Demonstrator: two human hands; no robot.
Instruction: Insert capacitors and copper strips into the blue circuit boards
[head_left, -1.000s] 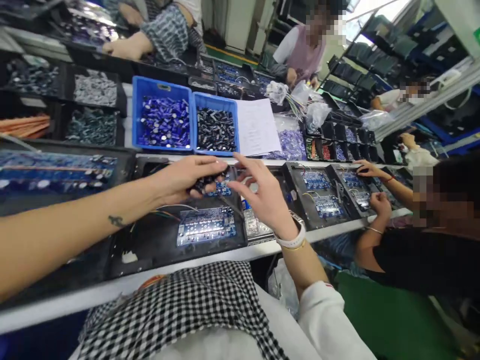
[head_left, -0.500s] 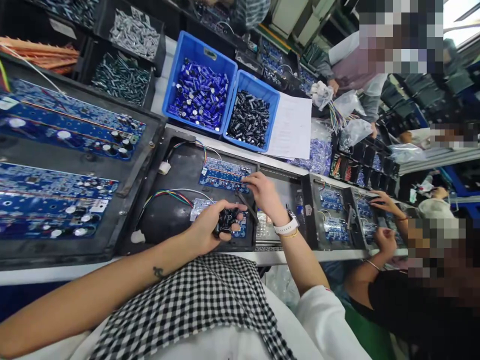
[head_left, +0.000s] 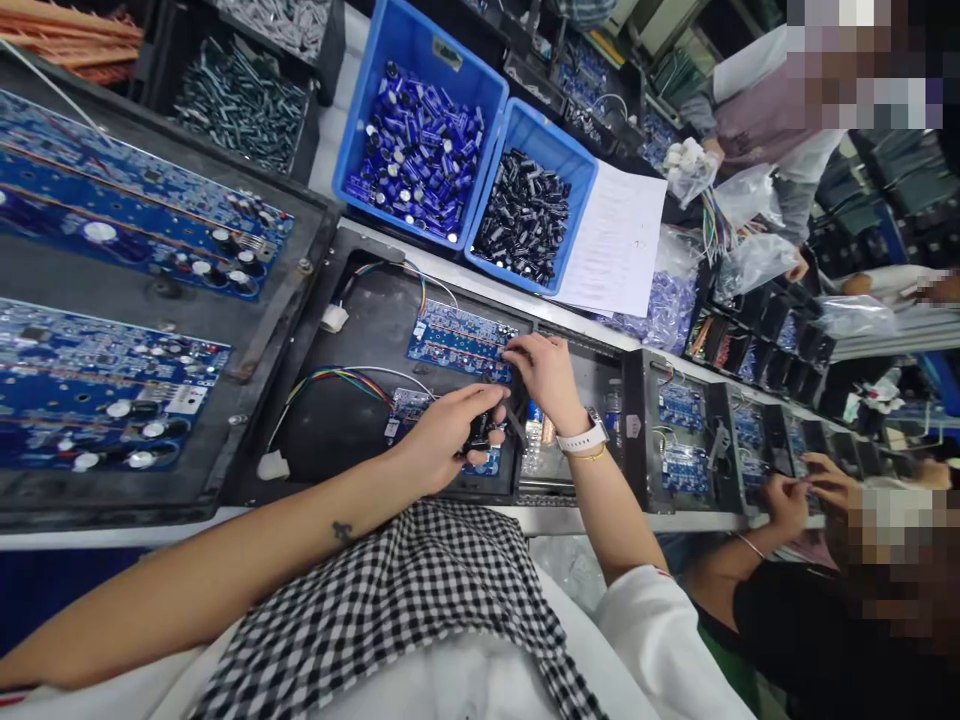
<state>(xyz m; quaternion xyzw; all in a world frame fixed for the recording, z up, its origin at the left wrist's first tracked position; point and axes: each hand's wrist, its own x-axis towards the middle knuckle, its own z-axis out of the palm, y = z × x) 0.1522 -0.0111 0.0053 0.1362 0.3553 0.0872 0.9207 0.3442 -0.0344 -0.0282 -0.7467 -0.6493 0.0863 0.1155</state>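
My left hand [head_left: 450, 435] is curled round a handful of black cylindrical capacitors [head_left: 478, 432], above the lower blue circuit board [head_left: 409, 403], which it mostly covers. At the right end of the upper blue circuit board [head_left: 457, 338], my right hand [head_left: 550, 380] has its thumb and fingertips pinched together. Whatever sits between those fingertips is too small to make out. Both boards lie in a black tray [head_left: 352, 365], with coloured wires running to white connectors [head_left: 334, 318] on the left.
Behind the tray stand a blue bin [head_left: 466, 68] of blue capacitors and a smaller blue bin [head_left: 583, 185] of black ones, beside printed paper [head_left: 619, 235]. Another tray [head_left: 259, 350] with fuller boards adjoins at left. At right a co-worker's hands [head_left: 795, 500] are over further trays.
My left hand has closed more tightly round the capacitors and turned over somewhat. My right fingertips stay at the upper board's right end. The whole view has shifted slightly.
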